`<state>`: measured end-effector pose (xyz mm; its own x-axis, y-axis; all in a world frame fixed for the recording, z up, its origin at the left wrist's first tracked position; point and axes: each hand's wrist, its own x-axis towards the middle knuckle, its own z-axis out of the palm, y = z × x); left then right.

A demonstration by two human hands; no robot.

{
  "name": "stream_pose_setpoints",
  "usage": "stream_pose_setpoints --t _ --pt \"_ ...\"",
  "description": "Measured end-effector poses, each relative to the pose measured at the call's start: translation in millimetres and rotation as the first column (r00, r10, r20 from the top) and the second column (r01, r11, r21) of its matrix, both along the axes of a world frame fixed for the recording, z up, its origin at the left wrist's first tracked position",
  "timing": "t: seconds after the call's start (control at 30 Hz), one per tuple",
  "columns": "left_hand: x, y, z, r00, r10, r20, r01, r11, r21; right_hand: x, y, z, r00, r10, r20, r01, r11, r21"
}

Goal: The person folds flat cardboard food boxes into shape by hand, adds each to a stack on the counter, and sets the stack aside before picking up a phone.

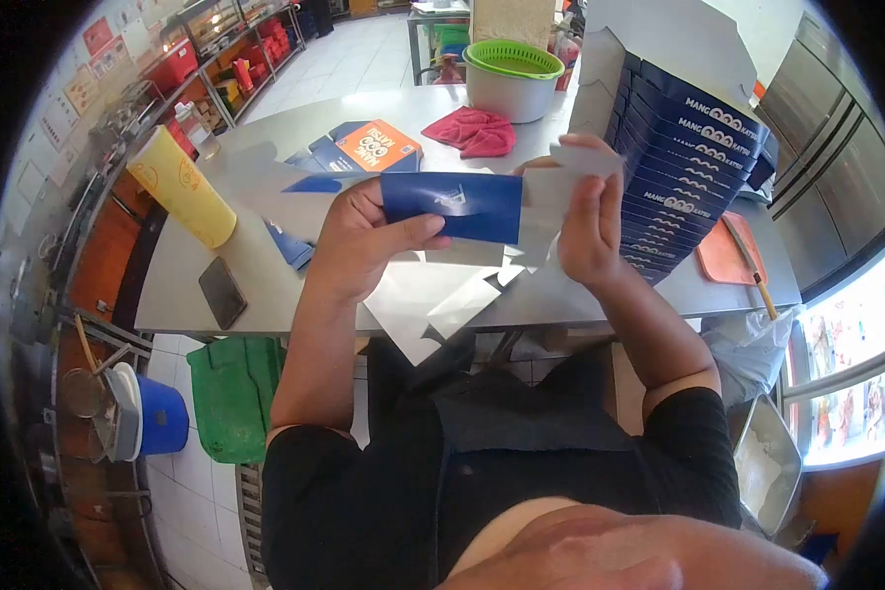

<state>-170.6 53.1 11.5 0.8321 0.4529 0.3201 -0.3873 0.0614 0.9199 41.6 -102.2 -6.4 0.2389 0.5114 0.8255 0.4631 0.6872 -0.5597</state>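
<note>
A partly folded paperboard food box (497, 206), blue outside and white inside, is held between my two hands above the table's front edge. My left hand (369, 236) is closed on its blue panel, the thumb lying across the front. On the other side, my right hand (592, 221) grips a raised white flap, fingers bent around it. White panels of the box hang below in bright sunlight. Close to my right hand rises a tall stack of blue folded boxes (674, 182) with white lettering. Flat blue and orange box pieces (369, 147) lie behind my left hand.
On the metal table (256, 187) are a yellow cylinder (182, 187), a dark phone (223, 293), a red cloth (470, 131) and a white tub (511, 96) holding a green colander. A knife (745, 251) rests on an orange board at right. A green bin (231, 398) stands below.
</note>
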Motion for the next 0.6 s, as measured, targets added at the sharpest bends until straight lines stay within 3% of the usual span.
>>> stream_pose_setpoints --t 0.1,0.2,0.47,0.6 --pt "3.3 -0.7 1.4 0.999 0.051 -0.013 -0.051 0.999 0.002 8.2 0.8 3.2 0.958 0.236 0.164 -0.247 0.968 0.046" --pt "5.0 2.6 2.3 0.997 0.083 0.002 -0.083 0.997 0.005 8.8 -11.8 35.7 0.84 0.15 0.522 -0.103 0.988 -0.118" --pt "2.5 -11.0 11.6 0.984 0.166 -0.058 -0.166 0.986 -0.001 -1.1 -19.5 46.2 0.772 -0.062 0.633 0.265 0.936 -0.231" --pt "-0.6 -5.2 8.0 0.983 0.181 0.003 -0.181 0.981 0.071 4.7 -23.9 47.0 0.754 0.003 0.657 0.138 0.977 -0.162"
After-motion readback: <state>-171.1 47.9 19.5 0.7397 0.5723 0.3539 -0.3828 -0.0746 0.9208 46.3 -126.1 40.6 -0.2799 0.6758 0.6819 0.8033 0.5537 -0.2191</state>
